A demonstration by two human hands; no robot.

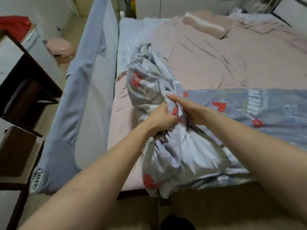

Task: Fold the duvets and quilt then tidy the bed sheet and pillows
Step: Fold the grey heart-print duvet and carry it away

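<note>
A grey duvet (269,113) with red hearts lies across the near end of the bed, its left part bunched into a tall crumpled heap. My left hand (162,117) grips a fold of that heap from the left. My right hand (186,107) pinches the same bunch from the right, close beside the left hand. The pink bed sheet (207,63) is wrinkled. A pink pillow (206,24) lies at the head of the bed. A pale quilt (259,22) is crumpled at the far right.
A blue padded bed rail (86,97) runs along the bed's left side. Dark wooden furniture (25,90) stands on the left, with a pink bin (59,47) on the floor beyond. The floor shows at the foot of the bed.
</note>
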